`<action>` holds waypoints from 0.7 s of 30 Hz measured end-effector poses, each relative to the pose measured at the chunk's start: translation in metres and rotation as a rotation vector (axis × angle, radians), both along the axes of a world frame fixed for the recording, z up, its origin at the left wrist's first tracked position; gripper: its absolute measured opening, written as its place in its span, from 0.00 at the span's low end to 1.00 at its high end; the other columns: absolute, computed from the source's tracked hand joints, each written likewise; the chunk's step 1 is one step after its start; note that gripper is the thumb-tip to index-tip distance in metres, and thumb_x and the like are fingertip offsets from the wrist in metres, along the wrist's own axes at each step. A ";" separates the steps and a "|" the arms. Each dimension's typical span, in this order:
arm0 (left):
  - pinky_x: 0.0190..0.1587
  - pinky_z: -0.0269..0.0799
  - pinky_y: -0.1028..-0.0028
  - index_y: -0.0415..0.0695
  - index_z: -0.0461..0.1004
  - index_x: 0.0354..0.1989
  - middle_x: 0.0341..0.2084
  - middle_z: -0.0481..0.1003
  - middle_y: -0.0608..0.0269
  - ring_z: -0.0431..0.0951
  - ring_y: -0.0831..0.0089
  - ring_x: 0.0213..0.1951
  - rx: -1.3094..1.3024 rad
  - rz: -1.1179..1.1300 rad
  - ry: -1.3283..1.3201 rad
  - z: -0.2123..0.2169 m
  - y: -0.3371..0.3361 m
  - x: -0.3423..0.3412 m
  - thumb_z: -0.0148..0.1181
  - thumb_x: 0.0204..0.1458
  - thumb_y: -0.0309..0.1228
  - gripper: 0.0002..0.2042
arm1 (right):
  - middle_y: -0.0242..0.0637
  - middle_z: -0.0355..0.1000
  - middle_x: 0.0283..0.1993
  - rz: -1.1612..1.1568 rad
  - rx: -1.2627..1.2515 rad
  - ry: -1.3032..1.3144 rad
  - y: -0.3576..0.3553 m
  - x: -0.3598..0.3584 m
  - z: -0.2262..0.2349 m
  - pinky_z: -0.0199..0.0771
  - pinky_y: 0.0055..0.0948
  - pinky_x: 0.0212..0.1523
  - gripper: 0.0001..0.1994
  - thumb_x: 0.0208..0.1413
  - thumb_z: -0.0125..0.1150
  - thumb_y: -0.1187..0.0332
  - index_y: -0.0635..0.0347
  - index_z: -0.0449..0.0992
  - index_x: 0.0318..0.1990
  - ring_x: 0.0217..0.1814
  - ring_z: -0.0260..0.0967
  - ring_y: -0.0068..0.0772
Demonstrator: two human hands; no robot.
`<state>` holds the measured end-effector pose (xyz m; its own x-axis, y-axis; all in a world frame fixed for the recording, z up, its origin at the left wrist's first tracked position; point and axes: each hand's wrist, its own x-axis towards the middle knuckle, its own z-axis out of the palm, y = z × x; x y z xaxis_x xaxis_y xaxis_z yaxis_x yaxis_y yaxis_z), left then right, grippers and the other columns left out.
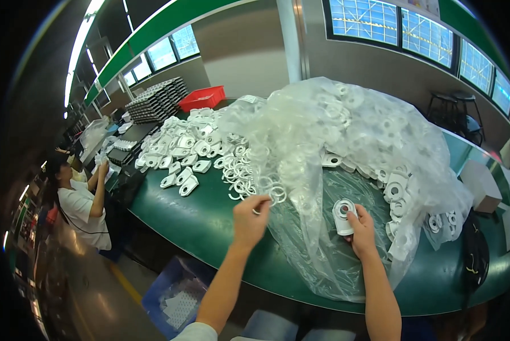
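- My left hand (249,219) reaches over the green desk (198,224), fingers pinched together on a thin white ring (277,194) at the near edge of a loose scatter of rings (239,170).
- My right hand (362,230) is clamped on a white plastic housing (343,216), a flat-backed part with a round hole at its upper end, held upright over clear plastic sheeting.
- That sheeting belongs to a big clear bag (334,131), slumped open across the middle of the desk and packed with more white parts, some spilling out at its right side.
- A heap of white housings (181,150) lies to the left of the rings, well apart from both hands.
- Behind the heap sit a red bin (203,98) and a stack of grey trays (157,101), near the far edge of the desk.
- A person in a white shirt (82,207) works at the desk's left end, arms raised to the parts in front of them.
- A blue crate (172,298) stands on the floor below the near edge, by my left forearm.
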<state>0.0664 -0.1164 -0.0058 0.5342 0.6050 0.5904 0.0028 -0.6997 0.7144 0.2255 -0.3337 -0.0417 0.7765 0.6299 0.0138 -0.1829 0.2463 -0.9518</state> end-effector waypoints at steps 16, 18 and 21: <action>0.26 0.68 0.81 0.36 0.72 0.39 0.27 0.77 0.64 0.74 0.81 0.27 -0.330 -0.129 0.132 0.018 0.078 -0.055 0.58 0.50 0.23 0.08 | 0.34 0.71 0.30 0.027 0.062 0.038 -0.002 0.002 0.001 0.60 0.19 0.14 0.10 0.62 0.47 0.68 0.61 0.66 0.47 0.20 0.66 0.21; 0.27 0.70 0.81 0.35 0.71 0.42 0.27 0.77 0.63 0.75 0.80 0.27 -0.448 -0.184 0.088 0.023 0.085 -0.043 0.58 0.50 0.22 0.11 | 0.37 0.72 0.31 0.035 0.077 0.066 -0.002 0.000 0.005 0.62 0.20 0.14 0.11 0.62 0.47 0.68 0.62 0.65 0.48 0.23 0.70 0.26; 0.32 0.76 0.78 0.31 0.69 0.46 0.29 0.76 0.60 0.77 0.76 0.29 -0.634 -0.310 0.034 0.027 0.076 -0.015 0.58 0.49 0.21 0.15 | 0.39 0.72 0.33 0.039 0.052 0.055 0.001 -0.002 0.005 0.61 0.20 0.14 0.11 0.62 0.46 0.68 0.63 0.65 0.49 0.24 0.71 0.29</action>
<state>0.0511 -0.0403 0.0215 0.7498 0.6435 0.1543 -0.0995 -0.1209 0.9877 0.2233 -0.3332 -0.0368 0.7519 0.6592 0.0049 -0.2454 0.2868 -0.9260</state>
